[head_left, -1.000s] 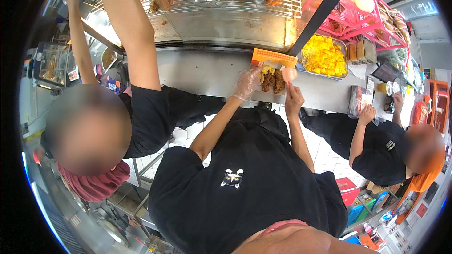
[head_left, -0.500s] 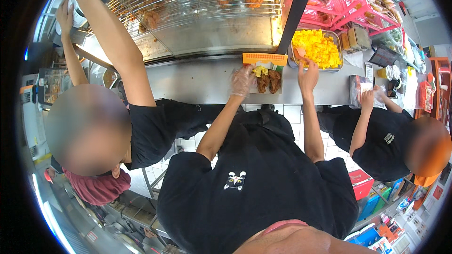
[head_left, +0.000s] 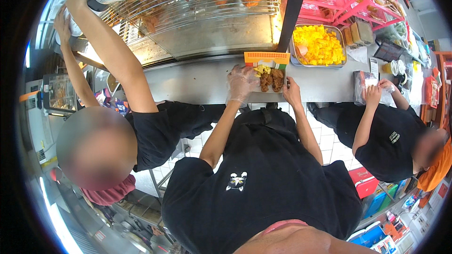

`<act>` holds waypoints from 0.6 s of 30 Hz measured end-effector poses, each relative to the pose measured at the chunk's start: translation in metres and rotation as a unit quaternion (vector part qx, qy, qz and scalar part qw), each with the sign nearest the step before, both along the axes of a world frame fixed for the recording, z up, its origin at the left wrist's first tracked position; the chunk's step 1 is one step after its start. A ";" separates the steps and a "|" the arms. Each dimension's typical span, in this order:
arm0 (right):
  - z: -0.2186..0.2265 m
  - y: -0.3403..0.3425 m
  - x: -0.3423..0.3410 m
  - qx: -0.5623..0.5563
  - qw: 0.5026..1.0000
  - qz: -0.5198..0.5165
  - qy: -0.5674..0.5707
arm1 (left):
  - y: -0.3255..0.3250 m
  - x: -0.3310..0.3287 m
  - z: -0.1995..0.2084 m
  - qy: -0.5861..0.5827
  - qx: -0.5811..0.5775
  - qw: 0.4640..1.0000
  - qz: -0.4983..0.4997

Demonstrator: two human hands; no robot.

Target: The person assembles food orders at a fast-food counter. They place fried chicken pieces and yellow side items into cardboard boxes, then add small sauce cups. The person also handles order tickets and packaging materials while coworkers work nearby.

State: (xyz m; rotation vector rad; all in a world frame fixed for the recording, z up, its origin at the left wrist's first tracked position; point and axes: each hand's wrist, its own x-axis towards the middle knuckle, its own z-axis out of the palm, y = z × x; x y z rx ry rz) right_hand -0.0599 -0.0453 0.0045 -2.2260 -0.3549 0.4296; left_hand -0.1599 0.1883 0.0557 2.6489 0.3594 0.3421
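The fingers of the left hand [head_left: 241,81], sheathed in a clear plastic glove, are spread loosely and rest at the left edge of a small food tray [head_left: 268,79], touching it rather than closing round anything. The bare right hand [head_left: 292,93] lies at the tray's near right corner, fingers curled lightly against its rim; whether they actually pinch it I cannot tell. The tray sits on the steel surface [head_left: 197,82], holding two brown fried pieces and a bit of yellow food, with an orange lid [head_left: 267,58] standing up at its far side. Just beyond to the right is a metal pan of yellow food [head_left: 319,45]. A wire rack of fried chicken [head_left: 207,0] lies behind.
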 end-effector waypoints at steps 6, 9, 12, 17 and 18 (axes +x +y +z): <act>-0.006 -0.001 -0.002 0.025 1.000 0.001 -0.007 | -0.004 0.008 0.009 0.092 -0.071 0.993 -0.019; -0.001 -0.005 -0.005 0.064 0.996 -0.055 0.032 | 0.003 0.007 0.008 0.133 -0.093 0.986 -0.046; 0.006 -0.008 -0.010 0.063 0.996 -0.054 0.036 | 0.005 0.008 0.004 0.148 -0.103 0.983 -0.024; 0.013 -0.012 -0.016 0.070 0.994 -0.058 0.064 | -0.003 0.008 -0.002 0.105 -0.096 0.990 -0.008; 0.014 -0.013 -0.017 0.065 0.991 -0.071 0.088 | -0.005 0.005 -0.001 0.083 -0.111 0.990 -0.008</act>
